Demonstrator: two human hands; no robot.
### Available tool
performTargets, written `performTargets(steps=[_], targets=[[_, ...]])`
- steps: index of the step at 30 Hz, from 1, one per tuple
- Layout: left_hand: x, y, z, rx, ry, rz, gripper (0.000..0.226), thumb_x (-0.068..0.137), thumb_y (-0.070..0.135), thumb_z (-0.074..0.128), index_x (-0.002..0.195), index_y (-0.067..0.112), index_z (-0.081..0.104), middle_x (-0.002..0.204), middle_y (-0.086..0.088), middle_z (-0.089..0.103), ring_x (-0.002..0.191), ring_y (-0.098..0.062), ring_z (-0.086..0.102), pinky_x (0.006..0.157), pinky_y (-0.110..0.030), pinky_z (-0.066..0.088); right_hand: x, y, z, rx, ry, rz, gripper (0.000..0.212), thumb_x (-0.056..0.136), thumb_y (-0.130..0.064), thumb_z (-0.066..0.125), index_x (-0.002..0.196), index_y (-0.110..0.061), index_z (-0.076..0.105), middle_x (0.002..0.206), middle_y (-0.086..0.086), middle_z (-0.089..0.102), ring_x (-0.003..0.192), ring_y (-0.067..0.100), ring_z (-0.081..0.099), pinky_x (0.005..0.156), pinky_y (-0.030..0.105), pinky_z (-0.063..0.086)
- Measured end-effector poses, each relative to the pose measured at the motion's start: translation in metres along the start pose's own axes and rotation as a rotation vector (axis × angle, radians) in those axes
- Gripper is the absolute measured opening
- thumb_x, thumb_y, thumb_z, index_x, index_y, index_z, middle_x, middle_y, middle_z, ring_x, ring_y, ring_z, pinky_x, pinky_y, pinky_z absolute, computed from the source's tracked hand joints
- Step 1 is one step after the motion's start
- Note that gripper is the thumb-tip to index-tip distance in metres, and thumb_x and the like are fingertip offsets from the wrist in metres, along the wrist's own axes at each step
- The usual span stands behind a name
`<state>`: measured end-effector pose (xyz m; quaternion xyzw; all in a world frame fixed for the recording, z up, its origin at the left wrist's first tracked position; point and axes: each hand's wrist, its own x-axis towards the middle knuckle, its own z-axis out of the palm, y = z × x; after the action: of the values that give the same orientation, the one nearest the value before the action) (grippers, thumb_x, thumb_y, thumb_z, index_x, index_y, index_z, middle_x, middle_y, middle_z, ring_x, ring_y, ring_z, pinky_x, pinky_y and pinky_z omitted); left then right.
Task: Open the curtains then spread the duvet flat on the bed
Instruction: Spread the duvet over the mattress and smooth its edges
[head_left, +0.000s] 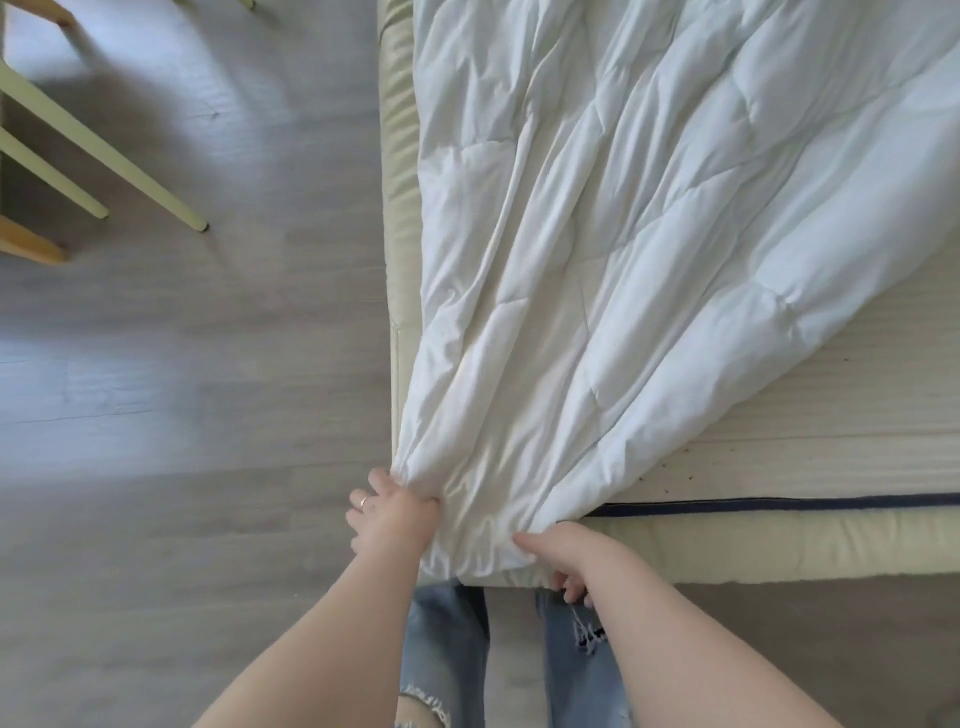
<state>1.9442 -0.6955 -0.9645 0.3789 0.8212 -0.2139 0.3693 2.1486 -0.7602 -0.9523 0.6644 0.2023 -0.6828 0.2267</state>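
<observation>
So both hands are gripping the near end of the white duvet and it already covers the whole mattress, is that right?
Not quite. The left hand and right hand do grip the white duvet's near end, but the head view shows it bunched toward the left, leaving the mattress bare on the right.

Soft daylight, blurred wide-angle edges

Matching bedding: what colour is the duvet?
White, quilted duvet; head view shows it best.

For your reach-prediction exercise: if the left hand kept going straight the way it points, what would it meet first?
The left hand already grips the duvet; straight on it would push into more bunched duvet over the bed, probably.
</observation>
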Motion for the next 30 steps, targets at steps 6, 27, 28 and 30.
performTargets(steps=[6, 27, 28, 30], targets=[[-0.035, 0.05, 0.008, 0.045, 0.375, 0.844, 0.038, 0.073, 0.009, 0.063, 0.11, 0.01, 0.054, 0.109, -0.009, 0.051, 0.098, -0.031, 0.047, 0.084, -0.04, 0.042, -0.004, 0.006, -0.047, -0.085, 0.342, -0.131, 0.076, 0.092, -0.071, 0.018, 0.072, -0.016, 0.066, 0.064, -0.001, 0.07, 0.058, 0.02, 0.063, 0.065, 0.031, 0.049], [-0.126, 0.276, 0.209, 0.26, 0.372, 0.579, 0.103, 0.066, 0.067, 0.072, 0.142, 0.027, 0.015, 0.154, -0.012, 0.018, 0.139, -0.032, 0.018, 0.115, -0.046, 0.019, 0.007, 0.234, -0.335, -0.25, 0.852, -0.744, 0.024, 0.094, -0.017, 0.05, 0.115, -0.024, 0.059, 0.101, -0.008, 0.059, 0.095, 0.018, 0.055, 0.072, 0.031, 0.042], [-0.123, 0.278, 0.206, 0.272, 0.384, 0.591, 0.1, 0.067, 0.066, 0.072, 0.142, 0.027, 0.018, 0.153, -0.01, 0.021, 0.137, -0.032, 0.021, 0.114, -0.045, 0.02, 0.008, 0.231, -0.345, -0.319, 0.854, -0.745, 0.03, 0.094, -0.017, 0.05, 0.122, -0.022, 0.057, 0.114, -0.004, 0.058, 0.106, 0.02, 0.054, 0.079, 0.033, 0.045], [-0.124, 0.272, 0.198, 0.284, 0.419, 0.612, 0.081, 0.079, 0.053, 0.069, 0.143, 0.028, 0.027, 0.145, -0.006, 0.033, 0.131, -0.031, 0.032, 0.11, -0.043, 0.026, 0.01, 0.215, -0.357, -0.461, 0.828, -0.745, 0.042, 0.093, -0.019, 0.051, 0.135, -0.023, 0.049, 0.132, 0.001, 0.049, 0.118, 0.024, 0.048, 0.09, 0.039, 0.048]])
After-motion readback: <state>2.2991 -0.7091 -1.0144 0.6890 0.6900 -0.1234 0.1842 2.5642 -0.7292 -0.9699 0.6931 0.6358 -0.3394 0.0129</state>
